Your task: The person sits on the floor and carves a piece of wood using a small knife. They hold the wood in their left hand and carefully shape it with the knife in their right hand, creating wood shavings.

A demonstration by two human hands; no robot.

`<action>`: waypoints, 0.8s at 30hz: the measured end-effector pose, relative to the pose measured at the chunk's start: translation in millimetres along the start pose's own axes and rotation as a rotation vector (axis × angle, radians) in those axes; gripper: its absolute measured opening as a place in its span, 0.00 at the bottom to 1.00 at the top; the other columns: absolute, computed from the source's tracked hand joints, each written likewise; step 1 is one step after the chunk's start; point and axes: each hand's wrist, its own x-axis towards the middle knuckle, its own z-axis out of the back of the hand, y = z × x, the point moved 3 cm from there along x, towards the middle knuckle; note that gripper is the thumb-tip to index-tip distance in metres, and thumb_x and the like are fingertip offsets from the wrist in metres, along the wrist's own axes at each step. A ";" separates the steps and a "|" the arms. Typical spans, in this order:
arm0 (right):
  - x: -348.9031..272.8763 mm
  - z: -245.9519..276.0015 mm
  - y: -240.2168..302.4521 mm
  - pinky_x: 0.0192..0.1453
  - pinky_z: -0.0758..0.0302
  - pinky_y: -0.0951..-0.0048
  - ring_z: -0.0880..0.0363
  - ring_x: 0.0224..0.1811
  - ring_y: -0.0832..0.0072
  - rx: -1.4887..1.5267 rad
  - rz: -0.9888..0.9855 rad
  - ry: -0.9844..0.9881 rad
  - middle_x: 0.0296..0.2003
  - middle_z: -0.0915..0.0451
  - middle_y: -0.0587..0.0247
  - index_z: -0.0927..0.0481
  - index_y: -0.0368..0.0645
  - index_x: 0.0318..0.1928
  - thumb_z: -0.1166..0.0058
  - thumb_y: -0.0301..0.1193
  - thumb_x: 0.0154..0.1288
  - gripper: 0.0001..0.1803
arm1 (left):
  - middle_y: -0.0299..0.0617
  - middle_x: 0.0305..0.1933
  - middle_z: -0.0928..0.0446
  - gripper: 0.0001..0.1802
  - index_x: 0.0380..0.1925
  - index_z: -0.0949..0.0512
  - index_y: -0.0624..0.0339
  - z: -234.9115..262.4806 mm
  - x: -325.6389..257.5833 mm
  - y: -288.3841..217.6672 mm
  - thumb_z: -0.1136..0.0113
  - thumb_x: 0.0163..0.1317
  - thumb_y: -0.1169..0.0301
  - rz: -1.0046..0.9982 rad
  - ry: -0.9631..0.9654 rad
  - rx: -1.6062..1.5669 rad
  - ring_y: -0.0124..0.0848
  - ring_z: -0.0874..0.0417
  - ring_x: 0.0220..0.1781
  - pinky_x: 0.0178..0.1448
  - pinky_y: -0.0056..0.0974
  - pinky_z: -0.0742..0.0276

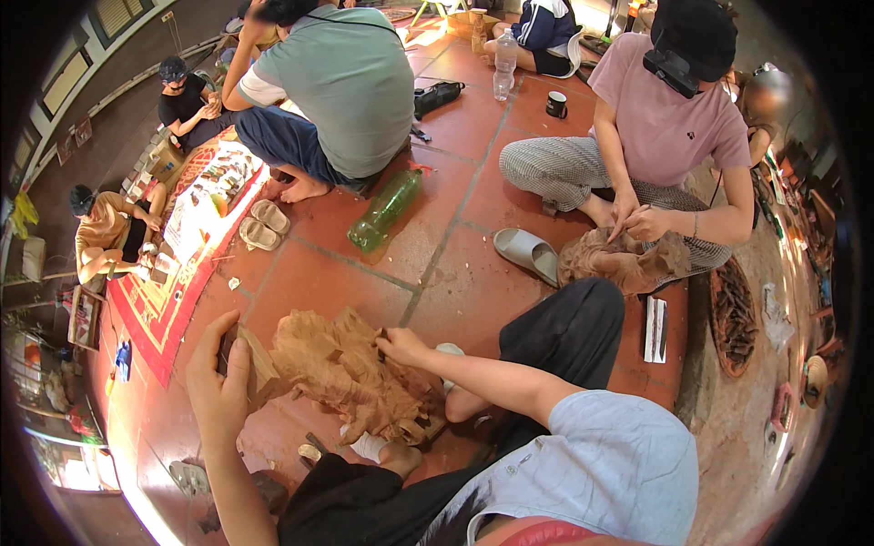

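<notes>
1. I take the green bottle (pixel 387 211), lying on its side on the red tiled floor (pixel 328 273), as my landmark; sides are as the seated worker faces it.
2. The carved wooden piece (pixel 350 373), brown and rough with deep folds, is on the worker's side of the green bottle, by the bent legs.
3. The left hand (pixel 218 373) is nearer the worker than the green bottle and to its left, beside the wood's left edge. Thumb and forefinger stand apart; I cannot tell whether the hand grips the wood.
4. The right hand (pixel 401 348) is straight on the worker's side of the green bottle, at the wood's upper right. Its fingers are curled in, but I cannot tell what, if anything, they hold.
5. Left of the green bottle sit the beige sandals (pixel 265 225), and farther left the red mat (pixel 162 350).
6. Just beyond the green bottle, to its left, a person in a grey-green shirt (pixel 341 86) sits turned away.
7. Right of the green bottle, a co-worker in a pink shirt (pixel 678 114) bends over a second wooden piece (pixel 628 259); the grey slipper (pixel 528 255) lies between.
8. Beyond the green bottle, to its right, stand the clear bottle (pixel 503 68) and black mug (pixel 556 105).
</notes>
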 end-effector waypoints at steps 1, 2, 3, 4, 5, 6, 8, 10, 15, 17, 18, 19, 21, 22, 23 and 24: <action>-1.1 9.2 10.4 0.29 0.25 0.71 0.21 0.24 0.74 0.235 -0.232 0.171 0.24 0.21 0.59 0.23 0.38 0.41 0.56 0.37 0.66 0.15 | 0.45 0.40 0.22 0.16 0.47 0.25 0.66 3.0 -3.4 2.8 0.47 0.60 0.70 0.005 -0.012 0.005 0.32 0.22 0.42 0.50 0.34 0.29; 2.7 14.0 3.0 0.29 0.25 0.72 0.21 0.24 0.75 0.276 -0.270 0.172 0.25 0.21 0.60 0.23 0.38 0.41 0.56 0.37 0.66 0.15 | 0.45 0.40 0.22 0.16 0.47 0.25 0.66 1.9 -1.6 1.7 0.47 0.60 0.70 -0.007 -0.019 -0.003 0.32 0.22 0.42 0.50 0.34 0.29; 6.1 15.7 -7.6 0.29 0.24 0.73 0.21 0.25 0.76 0.318 -0.309 0.174 0.25 0.21 0.61 0.24 0.38 0.41 0.57 0.37 0.67 0.15 | 0.45 0.39 0.22 0.16 0.47 0.25 0.66 0.8 -0.7 1.3 0.47 0.60 0.69 -0.005 -0.014 -0.008 0.32 0.22 0.42 0.50 0.34 0.29; 7.4 17.4 -15.2 0.30 0.24 0.74 0.21 0.25 0.76 0.360 -0.347 0.177 0.26 0.21 0.62 0.24 0.39 0.41 0.57 0.37 0.67 0.15 | 0.45 0.39 0.22 0.17 0.47 0.25 0.66 0.1 -0.2 0.9 0.47 0.60 0.69 -0.002 -0.009 -0.013 0.32 0.22 0.42 0.50 0.35 0.29; 6.0 21.7 -12.1 0.30 0.23 0.75 0.21 0.25 0.77 0.423 -0.406 0.148 0.27 0.22 0.64 0.24 0.39 0.40 0.58 0.37 0.68 0.14 | 0.45 0.39 0.22 0.17 0.47 0.25 0.66 0.4 0.2 0.9 0.47 0.60 0.69 0.003 -0.005 -0.013 0.32 0.22 0.42 0.50 0.35 0.29; 6.4 21.5 -17.1 0.29 0.23 0.75 0.21 0.25 0.77 0.370 -0.403 0.153 0.27 0.22 0.64 0.24 0.39 0.40 0.58 0.36 0.68 0.14 | 0.45 0.39 0.22 0.17 0.47 0.25 0.66 0.5 0.7 0.3 0.47 0.60 0.69 -0.004 -0.010 0.003 0.32 0.22 0.42 0.50 0.35 0.29; 6.8 18.3 -28.1 0.29 0.24 0.74 0.21 0.25 0.76 0.266 -0.399 0.163 0.26 0.22 0.63 0.24 0.39 0.40 0.58 0.36 0.68 0.14 | 0.45 0.39 0.22 0.17 0.47 0.25 0.66 0.3 1.5 -1.1 0.47 0.60 0.69 -0.016 -0.014 0.036 0.32 0.22 0.42 0.50 0.35 0.29; 1.6 11.2 -30.9 0.29 0.24 0.74 0.21 0.25 0.76 0.226 -0.402 0.182 0.26 0.22 0.63 0.24 0.39 0.40 0.58 0.36 0.68 0.14 | 0.45 0.39 0.22 0.17 0.47 0.25 0.66 -0.5 2.5 -1.3 0.48 0.60 0.69 -0.020 -0.011 0.038 0.32 0.22 0.42 0.50 0.34 0.29; -7.0 4.1 4.2 0.29 0.26 0.70 0.20 0.26 0.74 0.006 -0.050 0.044 0.23 0.22 0.60 0.24 0.38 0.39 0.57 0.35 0.66 0.13 | 0.45 0.39 0.22 0.17 0.47 0.25 0.66 -0.7 0.6 1.1 0.47 0.61 0.69 0.001 -0.002 0.000 0.31 0.22 0.43 0.50 0.34 0.29; -1.2 11.2 9.5 0.31 0.26 0.69 0.20 0.25 0.73 0.232 -0.211 0.129 0.23 0.22 0.58 0.23 0.38 0.39 0.57 0.35 0.66 0.13 | 0.46 0.39 0.22 0.17 0.47 0.25 0.66 0.0 0.7 1.0 0.47 0.61 0.69 -0.012 -0.017 -0.021 0.31 0.22 0.43 0.50 0.34 0.29; 1.2 13.4 9.4 0.31 0.27 0.69 0.20 0.25 0.72 0.344 -0.291 0.171 0.23 0.22 0.58 0.23 0.38 0.38 0.56 0.35 0.66 0.13 | 0.46 0.39 0.22 0.17 0.47 0.25 0.66 0.0 0.5 0.6 0.47 0.61 0.69 -0.007 -0.014 -0.012 0.31 0.22 0.43 0.50 0.34 0.29; 3.9 15.2 3.9 0.32 0.27 0.70 0.20 0.25 0.72 0.166 -0.179 0.121 0.24 0.22 0.58 0.23 0.39 0.38 0.56 0.35 0.65 0.13 | 0.46 0.39 0.22 0.17 0.47 0.25 0.66 0.1 -0.1 -0.1 0.47 0.61 0.69 0.000 -0.012 -0.002 0.31 0.22 0.43 0.50 0.34 0.29; 5.0 19.6 -9.7 0.32 0.26 0.70 0.20 0.26 0.71 0.129 -0.185 0.070 0.25 0.21 0.57 0.23 0.38 0.38 0.56 0.35 0.65 0.14 | 0.46 0.39 0.22 0.17 0.47 0.25 0.66 0.1 0.8 -0.4 0.47 0.61 0.69 -0.002 -0.008 0.004 0.31 0.22 0.43 0.51 0.34 0.29; 6.3 19.8 -17.6 0.32 0.26 0.70 0.20 0.26 0.70 0.111 -0.187 0.043 0.25 0.21 0.56 0.23 0.38 0.38 0.56 0.35 0.65 0.14 | 0.46 0.39 0.22 0.17 0.47 0.25 0.66 -0.9 1.5 2.1 0.47 0.61 0.69 -0.005 -0.007 -0.001 0.31 0.22 0.43 0.51 0.34 0.29; 5.9 17.3 -20.6 0.34 0.26 0.68 0.20 0.26 0.67 0.072 -0.172 0.020 0.27 0.20 0.55 0.23 0.38 0.38 0.56 0.35 0.65 0.14 | 0.46 0.39 0.22 0.17 0.47 0.25 0.66 -1.5 1.6 3.8 0.47 0.61 0.69 -0.006 -0.005 -0.005 0.31 0.22 0.43 0.51 0.34 0.29; 2.4 11.2 -24.8 0.34 0.26 0.68 0.20 0.26 0.66 0.093 -0.226 0.061 0.27 0.20 0.54 0.23 0.38 0.38 0.56 0.35 0.65 0.14 | 0.46 0.39 0.22 0.17 0.47 0.25 0.66 -1.0 2.0 3.3 0.47 0.61 0.69 -0.010 -0.004 -0.002 0.32 0.22 0.43 0.51 0.34 0.29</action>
